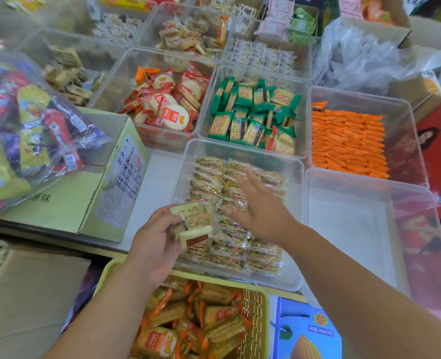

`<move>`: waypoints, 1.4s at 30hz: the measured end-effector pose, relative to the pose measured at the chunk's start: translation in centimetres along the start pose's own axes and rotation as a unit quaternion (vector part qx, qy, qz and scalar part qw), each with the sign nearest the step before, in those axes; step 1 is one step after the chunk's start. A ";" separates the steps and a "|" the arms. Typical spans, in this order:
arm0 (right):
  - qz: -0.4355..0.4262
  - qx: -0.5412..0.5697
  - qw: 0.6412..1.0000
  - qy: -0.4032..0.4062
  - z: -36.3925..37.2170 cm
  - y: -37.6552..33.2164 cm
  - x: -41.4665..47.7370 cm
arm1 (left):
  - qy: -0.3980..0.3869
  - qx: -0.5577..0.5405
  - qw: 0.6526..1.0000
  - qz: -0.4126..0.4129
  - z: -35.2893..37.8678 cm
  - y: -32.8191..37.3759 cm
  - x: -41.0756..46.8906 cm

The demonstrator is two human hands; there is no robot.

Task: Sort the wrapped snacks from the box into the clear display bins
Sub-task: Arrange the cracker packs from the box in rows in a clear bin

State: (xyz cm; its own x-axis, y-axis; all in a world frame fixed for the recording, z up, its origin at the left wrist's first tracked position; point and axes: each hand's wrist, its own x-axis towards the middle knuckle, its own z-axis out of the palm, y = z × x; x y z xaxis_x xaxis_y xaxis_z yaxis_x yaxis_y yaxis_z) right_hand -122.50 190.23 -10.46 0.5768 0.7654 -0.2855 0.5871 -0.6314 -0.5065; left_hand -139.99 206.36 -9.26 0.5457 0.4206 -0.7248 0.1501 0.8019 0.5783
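Counter (157,182) is packed with clear bins, one snack type each — so every pack has a set home. Nearest bin (240,149) holds flat rows of clear-wrapped sandwich snacks (240,255), stacked tidy to fill evenly. Right hand (260,211) hovers over those rows, fingers spread, gripping nothing — likely levelling or clearing a slot. Left hand (154,244) grips a small stack of the same packs (190,224) at the bin's near-left edge, ready to feed in.

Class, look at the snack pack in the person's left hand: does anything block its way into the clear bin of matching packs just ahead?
Only the right hand, hovering open above the clear bin, lies in the way of the snack pack held by the left hand. The bin is uncovered.
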 end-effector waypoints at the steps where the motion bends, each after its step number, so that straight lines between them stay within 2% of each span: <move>1: -0.060 0.035 0.998 -0.005 0.0 -1.1 -1.7 | -0.005 -0.003 1.000 -0.010 0.1 0.1 -0.4; 4: -0.185 0.089 0.978 0.028 0.5 -3.3 -6.0 | -0.039 0.005 0.998 -0.043 0.8 0.2 -2.4; 6: -0.198 0.110 0.971 0.072 1.0 -4.0 -7.7 | -0.063 0.039 0.995 -0.066 1.4 -0.4 -3.8; 9: -0.084 0.219 0.968 0.088 1.2 -4.9 -9.7 | -0.082 0.160 0.981 -0.075 1.6 -1.2 -5.5; 10: -0.032 0.261 0.960 0.092 1.0 -5.2 -10.2 | -0.082 0.207 0.973 -0.056 1.5 -1.4 -6.0; 12: 0.029 0.337 0.937 0.087 1.0 -5.5 -11.3 | -0.074 0.224 0.972 -0.001 1.1 -2.0 -7.2; 16: 0.043 0.437 0.897 0.046 0.8 -6.3 -13.4 | -0.111 0.219 0.964 0.106 0.7 -2.9 -9.9; 20: 0.071 0.564 0.823 0.009 1.0 -6.8 -15.2 | -0.055 0.206 0.965 0.150 0.1 -3.4 -11.4; 22: 0.081 0.594 0.801 -0.007 1.2 -7.0 -15.9 | -0.038 0.213 0.963 0.160 -0.5 -3.7 -11.9; 25: 0.112 0.570 0.814 0.013 1.7 -7.3 -16.4 | -0.005 0.266 0.946 0.184 -1.7 -4.3 -12.2; 29: 0.136 0.506 0.846 0.093 2.9 -8.1 -16.1 | 0.002 0.343 0.925 0.167 -3.5 -4.5 -11.7; 33: 0.139 0.461 0.860 0.172 3.5 -9.3 -15.2 | -0.071 0.347 0.927 0.123 -4.8 -3.0 -11.0; 36: 0.149 0.469 0.850 0.188 4.0 -10.5 -14.6 | -0.113 0.330 0.932 0.103 -5.9 -1.6 -10.3; 40: 0.183 0.438 0.854 0.213 5.4 -12.4 -13.7 | -0.159 0.356 0.915 0.099 -7.5 0.2 -8.6; 42: 0.213 0.450 0.845 0.197 5.8 -13.4 -13.2 | -0.169 0.337 0.921 0.096 -8.0 1.1 -7.6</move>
State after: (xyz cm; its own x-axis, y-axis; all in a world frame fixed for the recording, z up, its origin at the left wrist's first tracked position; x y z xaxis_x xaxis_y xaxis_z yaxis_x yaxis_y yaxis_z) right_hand -141.31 189.34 -4.62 0.8751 0.2807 -0.3941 -0.2877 -0.3531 -0.8903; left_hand -150.58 207.44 -6.09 0.8242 0.2798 -0.4923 0.4396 0.2319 0.8677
